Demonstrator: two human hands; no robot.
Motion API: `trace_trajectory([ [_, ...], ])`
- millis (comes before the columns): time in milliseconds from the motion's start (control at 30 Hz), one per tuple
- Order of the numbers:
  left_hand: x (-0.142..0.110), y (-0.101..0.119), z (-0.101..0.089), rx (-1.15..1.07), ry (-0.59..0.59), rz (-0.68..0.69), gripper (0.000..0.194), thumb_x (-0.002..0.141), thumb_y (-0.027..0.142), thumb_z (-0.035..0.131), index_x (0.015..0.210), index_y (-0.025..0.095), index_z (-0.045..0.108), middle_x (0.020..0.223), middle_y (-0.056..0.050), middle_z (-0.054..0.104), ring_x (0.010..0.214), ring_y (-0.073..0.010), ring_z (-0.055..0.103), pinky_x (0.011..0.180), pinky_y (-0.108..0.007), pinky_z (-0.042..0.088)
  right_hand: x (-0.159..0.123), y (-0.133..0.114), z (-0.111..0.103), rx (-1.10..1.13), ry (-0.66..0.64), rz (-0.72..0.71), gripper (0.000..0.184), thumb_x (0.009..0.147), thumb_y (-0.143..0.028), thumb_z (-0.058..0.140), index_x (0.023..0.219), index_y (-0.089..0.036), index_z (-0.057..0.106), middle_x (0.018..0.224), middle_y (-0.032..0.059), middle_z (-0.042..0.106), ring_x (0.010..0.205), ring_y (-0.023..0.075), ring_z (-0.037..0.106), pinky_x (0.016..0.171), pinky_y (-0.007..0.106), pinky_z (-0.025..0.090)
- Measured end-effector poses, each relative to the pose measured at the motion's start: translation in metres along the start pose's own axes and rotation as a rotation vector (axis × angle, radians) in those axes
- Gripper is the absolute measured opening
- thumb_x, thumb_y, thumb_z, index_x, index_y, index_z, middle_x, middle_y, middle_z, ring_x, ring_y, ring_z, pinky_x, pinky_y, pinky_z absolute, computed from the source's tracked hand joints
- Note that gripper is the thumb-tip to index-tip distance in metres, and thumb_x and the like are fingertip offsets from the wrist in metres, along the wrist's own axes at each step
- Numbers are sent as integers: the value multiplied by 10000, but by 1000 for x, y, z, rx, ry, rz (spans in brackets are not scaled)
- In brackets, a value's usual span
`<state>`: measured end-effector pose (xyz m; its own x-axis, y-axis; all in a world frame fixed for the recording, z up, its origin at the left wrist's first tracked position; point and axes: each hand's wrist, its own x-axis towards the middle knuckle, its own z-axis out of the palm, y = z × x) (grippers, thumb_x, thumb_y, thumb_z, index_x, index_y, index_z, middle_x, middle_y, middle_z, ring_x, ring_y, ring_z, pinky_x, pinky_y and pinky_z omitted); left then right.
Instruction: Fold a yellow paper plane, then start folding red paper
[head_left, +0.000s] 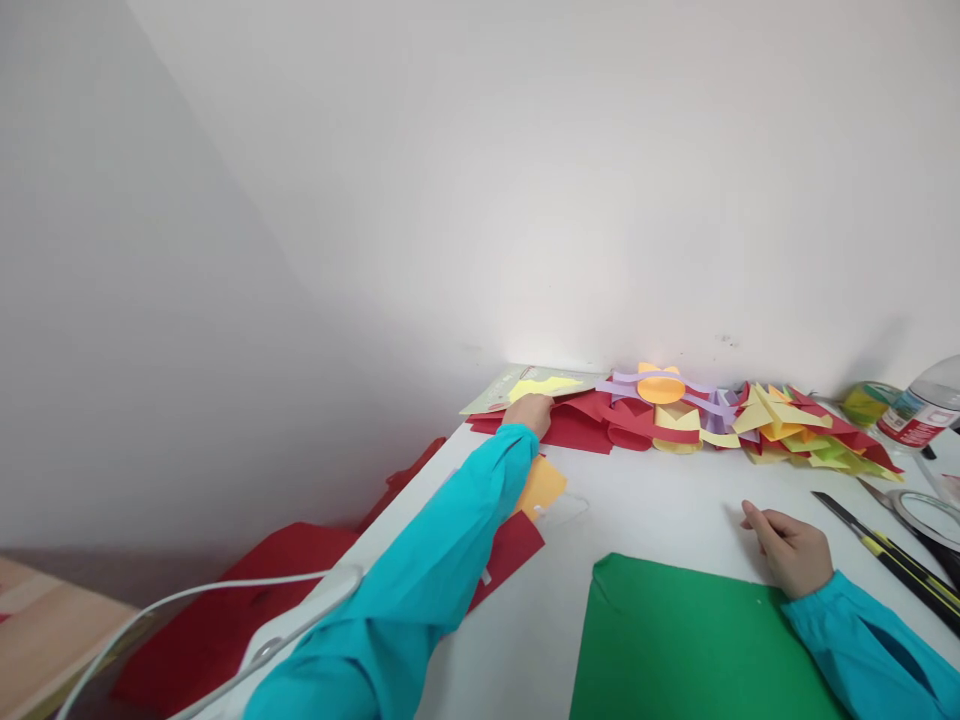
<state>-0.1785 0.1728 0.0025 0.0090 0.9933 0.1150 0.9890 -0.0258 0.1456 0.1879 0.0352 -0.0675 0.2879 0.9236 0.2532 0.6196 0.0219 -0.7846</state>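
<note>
A pale wall [480, 180] fills the far side, above a white table [652, 510]. A large green sheet [675, 640] lies on the table at the near side, right of center. A person's two arms reach in, both in turquoise sleeves.

The left arm stretches far across the table. The left hand [529, 413] is curled, palm down, at the edge of stacked red paper [577, 425] and a pale green sheet [486, 392] by the wall; its fingertips are hidden, so what it pinches, if anything, cannot be told. The right hand [799, 555] is loosely closed, thumb against curled fingers, just beside the green sheet's far right corner.

Along the wall, to the right of the left hand, runs a row of folded and cut paper shapes [787, 425] in red, yellow, purple and orange, with a round orange piece [661, 387] on top. A clear labeled bottle [921, 408] leans at far right. Nearer, on the right, are a roll of tape [932, 518] and a black-and-yellow cutter [885, 545]. A red card [517, 548] and an orange paper piece [543, 488] lie partly behind the left sleeve.
</note>
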Motion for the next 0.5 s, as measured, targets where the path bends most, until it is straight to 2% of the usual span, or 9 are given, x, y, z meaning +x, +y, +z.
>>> trace_trajectory([
  [333, 5, -16, -13, -505, 57, -213, 316, 860, 328, 526, 1124, 154, 523, 1128, -72, 549, 953, -207, 567, 792, -399, 495, 1, 2, 2, 7, 3, -42, 506, 719, -638, 475, 556, -201, 669, 402, -10, 507, 443, 145, 477, 508, 259, 365],
  [433, 3, -17, -21, -640, 129, -269, 317, 859, 329, 526, 1124, 155, 523, 1126, -71, 550, 951, -208, 568, 789, -396, 496, 2, 5, 3, 2, -4, -45, 508, 726, -636, 470, 563, -199, 671, 402, -13, 501, 442, 141, 476, 511, 257, 367],
  [500, 0, -16, -28, -700, 220, -302, 318, 861, 327, 524, 1130, 157, 519, 1131, -74, 547, 952, -205, 568, 790, -397, 496, 3, 7, 4, -6, 0, -55, 517, 733, -637, 462, 557, -198, 669, 400, -13, 500, 439, 139, 475, 509, 255, 366],
])
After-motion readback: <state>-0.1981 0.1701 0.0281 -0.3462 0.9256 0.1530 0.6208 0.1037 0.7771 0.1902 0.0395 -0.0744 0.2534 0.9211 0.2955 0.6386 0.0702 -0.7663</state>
